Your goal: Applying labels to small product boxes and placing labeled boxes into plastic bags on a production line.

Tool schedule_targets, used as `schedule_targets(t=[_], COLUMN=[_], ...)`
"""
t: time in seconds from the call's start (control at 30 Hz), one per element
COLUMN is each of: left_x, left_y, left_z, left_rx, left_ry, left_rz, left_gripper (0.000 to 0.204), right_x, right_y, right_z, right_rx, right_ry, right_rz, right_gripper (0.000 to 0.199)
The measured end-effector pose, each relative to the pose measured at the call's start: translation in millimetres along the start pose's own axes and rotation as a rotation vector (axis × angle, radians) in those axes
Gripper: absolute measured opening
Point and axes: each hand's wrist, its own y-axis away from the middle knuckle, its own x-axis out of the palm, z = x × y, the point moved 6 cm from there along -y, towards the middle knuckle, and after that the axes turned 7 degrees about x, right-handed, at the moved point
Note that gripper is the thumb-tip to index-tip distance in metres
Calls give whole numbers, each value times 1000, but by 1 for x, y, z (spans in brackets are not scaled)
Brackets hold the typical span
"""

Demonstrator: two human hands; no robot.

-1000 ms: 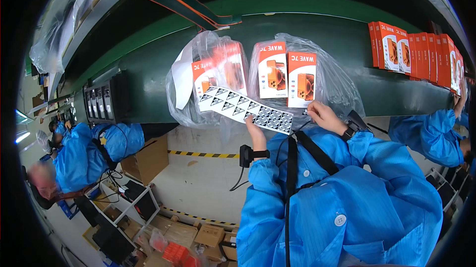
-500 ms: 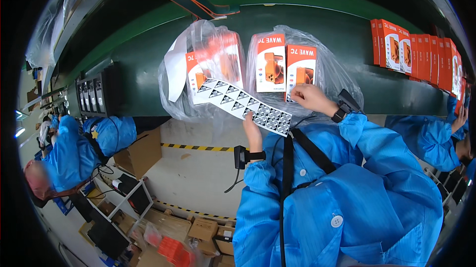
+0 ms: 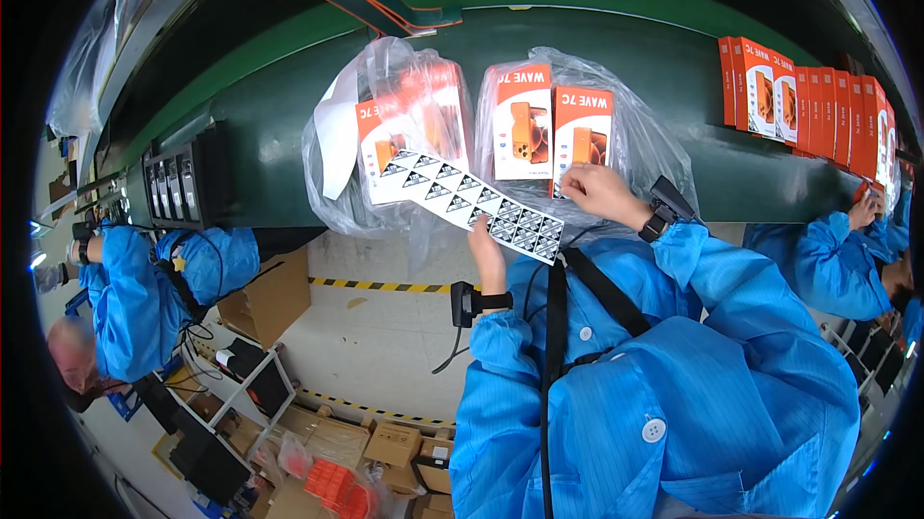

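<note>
My left hand [image 3: 486, 251] pinches the lower edge of a long white sticker sheet [image 3: 462, 199] with rows of black triangular labels; the strip curves up and left. My right hand [image 3: 602, 194] is closed, fingertips against the lower left corner of an orange-and-white phone case box [image 3: 584, 129]. A small dark bit shows beside those fingertips; what they hold is hidden. Left of that box lies a second box of the same kind [image 3: 523, 134], both on a clear plastic bag [image 3: 640, 148]. More such boxes [image 3: 438, 115] sit under another clear bag [image 3: 332, 196], partly covered by the sheet.
Rows of orange boxes [image 3: 813, 105] stand at the right of the dark green bench [image 3: 269, 124]. A black rack [image 3: 183, 182] stands at its left end. People in blue work at both sides. A white sheet of paper [image 3: 339, 139] lies on the left bag.
My hands, the sticker sheet and the boxes stay nearly in place, with a slight shift of the whole view. The person at left has stretched an arm outward; the person at right has shifted their hands.
</note>
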Motion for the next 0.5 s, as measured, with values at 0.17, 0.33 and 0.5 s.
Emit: schedule_targets(t=[0.17,0.33,0.5], left_x=[0,0,1], left_y=[-2,-2,-2], left_z=[-2,-4,-4], left_rx=[24,15,-34], left_ry=[27,16,-25], left_rz=[-37,-38,-19], left_gripper=[32,31,35], right_x=[1,1,4], right_y=[1,1,3], right_z=[-3,-1,-2], right_rx=[3,-11,-56], right_ry=[-6,-10,8], right_rz=[-4,-19,-78], right_gripper=[7,7,8])
